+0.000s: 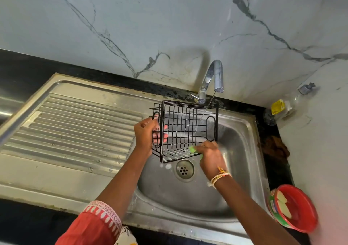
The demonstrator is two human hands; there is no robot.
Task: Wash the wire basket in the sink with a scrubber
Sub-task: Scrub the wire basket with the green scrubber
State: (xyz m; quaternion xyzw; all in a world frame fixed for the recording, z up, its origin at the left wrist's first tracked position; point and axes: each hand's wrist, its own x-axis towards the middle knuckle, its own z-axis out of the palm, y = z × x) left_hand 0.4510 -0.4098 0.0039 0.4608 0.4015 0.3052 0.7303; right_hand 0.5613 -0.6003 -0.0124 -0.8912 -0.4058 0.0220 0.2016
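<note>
I grip the black wire basket (185, 129) by its left end, my left hand (146, 133) curled round the wires, tipping it over the steel sink bowl (237, 150) so suds drain. My right hand (211, 157) pinches the green scrubber (193, 149) against the lower rim; the tap (214, 77) crowds above, with open bowl below.

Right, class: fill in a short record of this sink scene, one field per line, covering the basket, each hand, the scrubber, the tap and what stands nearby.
basket: black wire basket, held tilted over the sink, soap suds on its wires
left hand: left hand grips the basket's left end
right hand: right hand holds the green scrubber against the basket's lower right corner
tap: tap runs a thin stream onto the basket
drain: drain below the basket, uncovered
nearby: red tub on the counter at right, clear bottle in the corner
</note>
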